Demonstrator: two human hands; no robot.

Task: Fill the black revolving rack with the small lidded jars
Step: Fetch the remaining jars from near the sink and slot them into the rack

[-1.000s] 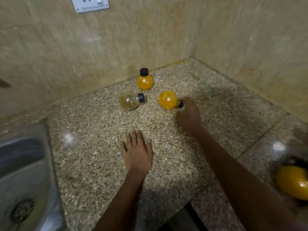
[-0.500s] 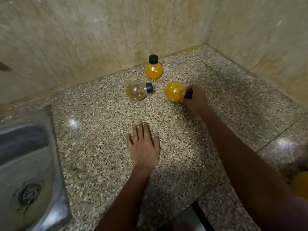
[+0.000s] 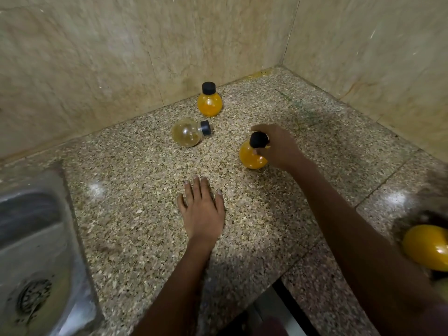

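Observation:
My right hand [image 3: 278,146] grips the neck of a round orange jar [image 3: 249,157] with a black lid, held upright just above or on the counter. My left hand [image 3: 202,209] lies flat on the granite counter [image 3: 135,214], fingers apart, holding nothing. An almost empty clear jar [image 3: 186,135] lies on its side, its black lid pointing right. Behind it another orange jar [image 3: 209,101] stands upright near the wall. At the right edge, blurred, an orange jar [image 3: 426,248] sits in what looks like the black rack [image 3: 412,219].
A steel sink [image 3: 29,251] with a drain takes up the lower left. Tiled walls [image 3: 121,57] close the counter at the back and right, meeting in a corner. The counter's front edge runs along the bottom.
My right hand has taken the lying orange jar by its neck, turned it upright and drawn it back toward me. The left hand has stayed flat on the counter.

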